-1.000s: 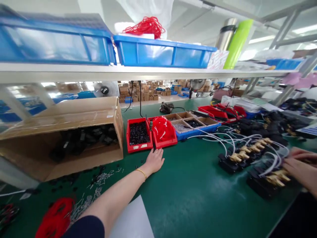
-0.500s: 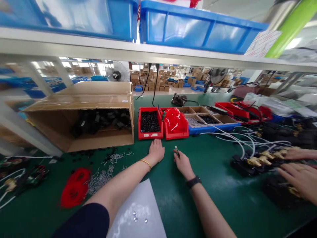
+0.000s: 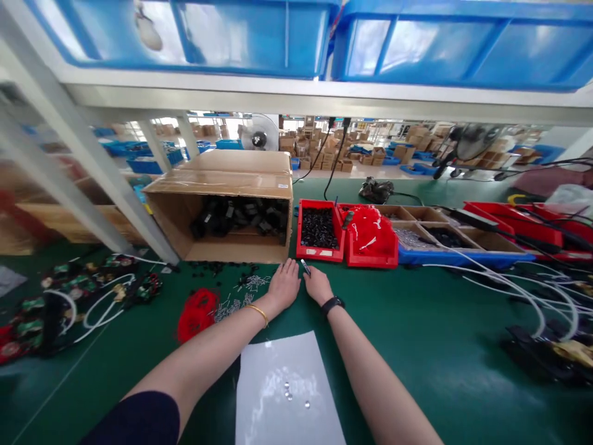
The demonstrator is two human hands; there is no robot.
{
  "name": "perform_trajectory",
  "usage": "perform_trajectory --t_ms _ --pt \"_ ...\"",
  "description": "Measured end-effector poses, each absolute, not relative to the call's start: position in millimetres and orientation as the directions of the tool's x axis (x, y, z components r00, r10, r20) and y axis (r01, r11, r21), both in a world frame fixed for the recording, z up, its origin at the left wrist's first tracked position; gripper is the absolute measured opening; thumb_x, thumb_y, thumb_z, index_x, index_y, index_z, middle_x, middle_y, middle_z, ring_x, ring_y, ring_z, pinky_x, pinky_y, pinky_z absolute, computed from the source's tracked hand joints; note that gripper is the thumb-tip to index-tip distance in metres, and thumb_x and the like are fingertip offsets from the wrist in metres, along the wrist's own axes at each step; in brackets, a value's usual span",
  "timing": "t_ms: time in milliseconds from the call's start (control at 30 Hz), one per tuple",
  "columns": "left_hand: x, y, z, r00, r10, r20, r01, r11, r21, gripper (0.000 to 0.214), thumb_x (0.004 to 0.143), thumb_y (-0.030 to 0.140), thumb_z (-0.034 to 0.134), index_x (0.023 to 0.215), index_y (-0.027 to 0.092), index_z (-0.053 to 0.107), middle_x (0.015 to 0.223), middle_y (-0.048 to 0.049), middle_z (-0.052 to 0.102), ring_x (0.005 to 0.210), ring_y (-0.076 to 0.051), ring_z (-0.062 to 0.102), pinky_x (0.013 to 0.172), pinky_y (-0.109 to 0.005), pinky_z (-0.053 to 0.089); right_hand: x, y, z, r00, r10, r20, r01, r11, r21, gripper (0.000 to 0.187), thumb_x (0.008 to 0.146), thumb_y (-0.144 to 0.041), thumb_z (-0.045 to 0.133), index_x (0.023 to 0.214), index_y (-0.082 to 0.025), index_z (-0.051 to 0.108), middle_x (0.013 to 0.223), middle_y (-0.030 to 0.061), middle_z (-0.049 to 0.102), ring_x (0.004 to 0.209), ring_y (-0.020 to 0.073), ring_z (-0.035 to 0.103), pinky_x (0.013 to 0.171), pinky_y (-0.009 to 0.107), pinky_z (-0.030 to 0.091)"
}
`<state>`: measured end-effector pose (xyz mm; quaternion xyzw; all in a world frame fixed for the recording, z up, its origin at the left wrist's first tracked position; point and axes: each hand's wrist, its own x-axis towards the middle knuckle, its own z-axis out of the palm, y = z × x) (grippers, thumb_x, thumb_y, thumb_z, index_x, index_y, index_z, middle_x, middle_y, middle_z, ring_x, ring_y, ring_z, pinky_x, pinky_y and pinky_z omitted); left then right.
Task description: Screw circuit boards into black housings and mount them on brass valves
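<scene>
My left hand (image 3: 285,284) lies on the green bench with its fingers stretched forward, just in front of the cardboard box and the red bin of small black parts (image 3: 319,227). Close to its right, my right hand (image 3: 318,285) is closed around a slim, metallic-looking tool (image 3: 306,267), its tip pointing up and forward; the rest is hidden in the fingers. Left of my left hand are scattered small metal pins (image 3: 231,306), small black pieces (image 3: 208,267) and a coil of red wire (image 3: 198,314). A white sheet (image 3: 264,371) with several clear round beads (image 3: 288,395) lies between my forearms.
The cardboard box (image 3: 217,167) opens toward me, with black parts inside. A red bin (image 3: 370,259) holds red material; beside it stands a blue divided tray (image 3: 463,258). White tubes and black assemblies lie right, circuit assemblies (image 3: 69,284) left. A shelf (image 3: 301,96) crosses overhead.
The view has turned left. My right hand has moved left with the tool, close to my left hand. The co-worker's hands at the right have left the view.
</scene>
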<state>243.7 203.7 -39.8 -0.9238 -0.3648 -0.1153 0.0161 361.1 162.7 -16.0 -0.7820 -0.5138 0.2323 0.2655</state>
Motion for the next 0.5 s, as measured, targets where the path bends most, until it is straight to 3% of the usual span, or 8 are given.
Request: perform_trajectory --t_ms 167,267,400,500 --pt "208.8 197.2 -10.8 0.721 0.639 0.269 0.648 -0.759 0.063 0.039 0.086 0.011 0.035 0.12 0.007 0.054 0.133 -0.0144 0.05 0.131 -0.022 0.035 0.111 -0.038 0.021 320.9 167.4 0.6 0.238 0.97 -0.046 0.687 -0.202 -0.698 0.019 0.084 -0.021 0.049 0.086 -0.014 0.066 0.087 0.0132 0.069 0.087 0.0232 0.064 0.075 0.028 0.043" --pt "168.6 182.7 14.3 0.661 0.666 0.345 0.676 -0.728 0.111 0.033 0.086 0.014 0.04 0.114 0.015 0.057 0.124 -0.0094 0.058 0.121 -0.02 0.046 0.111 -0.038 0.022 315.4 155.6 19.2 0.205 0.979 0.012 0.67 -0.132 -0.731 0.024 0.083 -0.029 0.046 0.088 -0.013 0.065 0.083 0.0108 0.068 0.079 0.022 0.063 0.069 0.027 0.044" --pt "68.1 157.4 38.1 0.435 0.772 0.463 0.775 -0.583 0.244 0.027 0.087 0.023 0.046 0.113 0.023 0.054 0.11 -0.0044 0.062 0.106 -0.018 0.054 0.101 -0.036 0.036 326.4 100.1 34.0 0.245 0.966 0.077 0.607 -0.091 -0.789 0.037 0.077 -0.051 0.05 0.074 -0.016 0.06 0.062 0.0038 0.061 0.055 0.0174 0.055 0.051 0.026 0.041" --pt "-30.5 160.7 44.9 0.151 0.846 0.511 0.851 -0.374 0.367 0.039 0.085 0.022 0.047 0.123 0.014 0.044 0.124 -0.0154 0.049 0.119 -0.028 0.042 0.102 -0.049 0.032 338.8 39.6 30.1 0.348 0.938 0.006 0.496 -0.178 -0.85 0.041 0.07 -0.058 0.057 0.061 -0.019 0.053 0.045 -0.0032 0.045 0.041 0.0124 0.041 0.04 0.023 0.033"
